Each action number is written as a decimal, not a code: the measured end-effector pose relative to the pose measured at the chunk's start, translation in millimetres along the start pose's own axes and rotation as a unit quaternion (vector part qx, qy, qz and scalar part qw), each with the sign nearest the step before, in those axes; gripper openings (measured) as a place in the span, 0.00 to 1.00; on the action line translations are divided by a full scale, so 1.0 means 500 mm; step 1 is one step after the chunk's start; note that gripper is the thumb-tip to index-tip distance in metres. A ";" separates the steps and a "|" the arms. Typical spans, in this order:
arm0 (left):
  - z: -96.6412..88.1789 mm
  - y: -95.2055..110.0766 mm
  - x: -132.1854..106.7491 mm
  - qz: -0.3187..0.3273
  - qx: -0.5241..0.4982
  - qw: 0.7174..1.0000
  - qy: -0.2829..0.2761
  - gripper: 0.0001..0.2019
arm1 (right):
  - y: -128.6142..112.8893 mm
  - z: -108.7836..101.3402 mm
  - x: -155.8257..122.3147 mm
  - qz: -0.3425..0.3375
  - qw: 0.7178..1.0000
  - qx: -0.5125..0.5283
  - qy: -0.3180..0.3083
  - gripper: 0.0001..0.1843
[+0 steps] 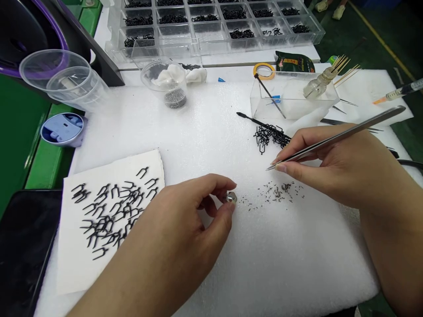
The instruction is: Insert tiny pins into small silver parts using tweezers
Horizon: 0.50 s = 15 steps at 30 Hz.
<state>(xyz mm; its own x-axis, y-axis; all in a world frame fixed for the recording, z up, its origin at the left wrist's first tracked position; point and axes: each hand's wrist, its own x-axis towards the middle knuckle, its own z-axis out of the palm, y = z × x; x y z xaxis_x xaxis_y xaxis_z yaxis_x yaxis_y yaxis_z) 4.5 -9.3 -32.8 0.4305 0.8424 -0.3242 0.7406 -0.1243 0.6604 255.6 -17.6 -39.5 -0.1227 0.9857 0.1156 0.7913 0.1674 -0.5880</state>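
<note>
1. A small shiny metal piece (231,197) sat near the middle of the white mat (205,154), pinched between the thumb and fingers of the left hand (194,215).
2. The right hand (333,165) gripped a pair of tweezers (343,135) like a pen, its points aimed leftward, apart from the metal piece.
3. Tiny dark bits (284,191) lay scattered between the hands, just to the right of the metal piece.
4. Beyond the tweezer points, a heap of black forked clips (269,137) lay beside a thin black stick (249,119).
5. To the left, more forked clips (104,224) were spread over a white card (71,275), partly hidden by the left forearm.
6. Farther back stood a clear cup (165,79) with grey grains inside and a clear tray (261,109) near yellow tape (255,71).
7. Behind these, a divided box (208,31) held black pieces in many compartments.
</note>
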 end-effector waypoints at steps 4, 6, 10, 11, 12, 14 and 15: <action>-0.002 0.000 -0.001 0.006 0.004 1.000 -0.001 0.11 | -0.001 0.000 0.000 -0.003 1.000 0.000 0.002 0.04; -0.001 -0.001 -0.002 0.011 0.011 1.000 0.001 0.12 | -0.002 0.000 -0.001 0.001 1.000 0.002 -0.001 0.04; 0.001 -0.004 -0.002 0.011 0.018 1.000 0.012 0.11 | -0.003 -0.001 -0.003 0.021 1.000 -0.001 -0.017 0.01; 0.001 -0.005 -0.002 0.010 0.019 1.000 0.016 0.11 | -0.003 0.000 -0.004 0.026 0.999 -0.002 -0.023 0.01; 0.001 -0.005 -0.001 0.009 0.023 1.000 0.016 0.11 | -0.003 0.000 -0.004 0.029 0.999 -0.002 -0.028 0.01; 0.000 -0.005 -0.001 0.012 0.029 0.999 0.012 0.11 | -0.002 0.001 -0.005 0.028 0.999 0.002 -0.029 0.01; 0.000 -0.005 -0.001 0.013 0.030 0.999 0.009 0.11 | -0.002 0.001 -0.005 0.026 0.999 0.005 -0.028 0.01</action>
<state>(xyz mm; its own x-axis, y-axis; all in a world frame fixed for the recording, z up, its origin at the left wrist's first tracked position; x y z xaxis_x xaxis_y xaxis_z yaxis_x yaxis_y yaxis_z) 2.2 -9.4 -34.3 0.4413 0.8479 -0.2940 0.7589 -0.1778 0.6264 254.6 -20.3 -39.5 -0.1152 0.9925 0.0406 0.7911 0.1164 -0.6005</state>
